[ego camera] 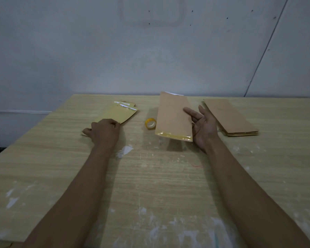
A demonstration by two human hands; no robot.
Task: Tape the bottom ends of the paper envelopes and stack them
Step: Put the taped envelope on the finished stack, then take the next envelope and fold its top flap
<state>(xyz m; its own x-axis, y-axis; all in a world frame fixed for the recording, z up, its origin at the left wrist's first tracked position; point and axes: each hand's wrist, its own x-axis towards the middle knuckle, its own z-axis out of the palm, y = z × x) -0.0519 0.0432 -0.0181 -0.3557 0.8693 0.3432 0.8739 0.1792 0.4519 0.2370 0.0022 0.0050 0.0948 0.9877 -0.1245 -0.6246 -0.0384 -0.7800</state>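
My right hand [203, 127] holds a brown paper envelope [172, 116] by its right edge, thumb on top, lifted a little off the table. Shiny clear tape covers that envelope's near bottom end. My left hand [105, 130] rests with curled fingers on the near end of a pile of yellowish envelopes [119, 112] at the left; whether it grips one is unclear. A roll of yellow tape [150, 123] lies on the table between the two hands. A neat stack of brown envelopes [230, 118] sits to the right of my right hand.
The wooden table [150, 176] carries white paint smears and a small white scrap [125, 151] near the middle. A grey wall rises right behind the table's far edge. The table's left edge runs diagonally at the left.
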